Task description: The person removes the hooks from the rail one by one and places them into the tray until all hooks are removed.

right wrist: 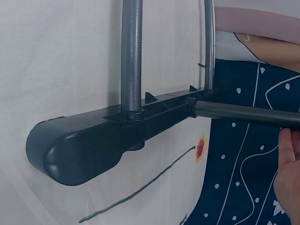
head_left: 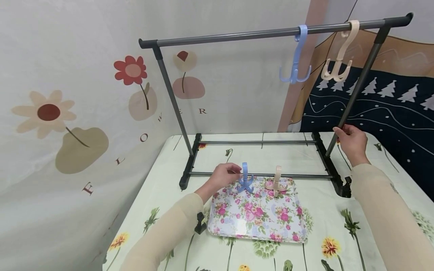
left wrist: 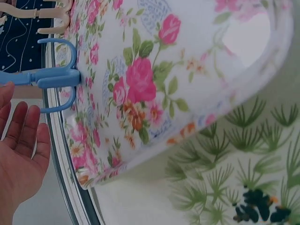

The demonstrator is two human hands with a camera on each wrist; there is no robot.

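Note:
My left hand (head_left: 223, 177) reaches beside a blue multi-prong hook (head_left: 245, 183) lying on a floral tray (head_left: 244, 226). In the left wrist view its fingers (left wrist: 30, 124) are loosely bent near the hook's stem, with nothing gripped. To the right on the same tray lies a beige hook (head_left: 276, 184). My right hand (head_left: 354, 145) holds the right slanted post (head_left: 352, 94) of a grey metal rack, low down. Only part of that hand shows against the post in the right wrist view. The rack's black foot (right wrist: 89, 150) rests on the cloth.
Another blue hook (head_left: 295, 60) and another beige hook (head_left: 340, 56) hang toward the right end of the rack's top bar (head_left: 230, 37). Two low crossbars join the rack's feet behind the tray. A flower-printed cloth (head_left: 162, 218) covers the table; printed fabric hangs behind.

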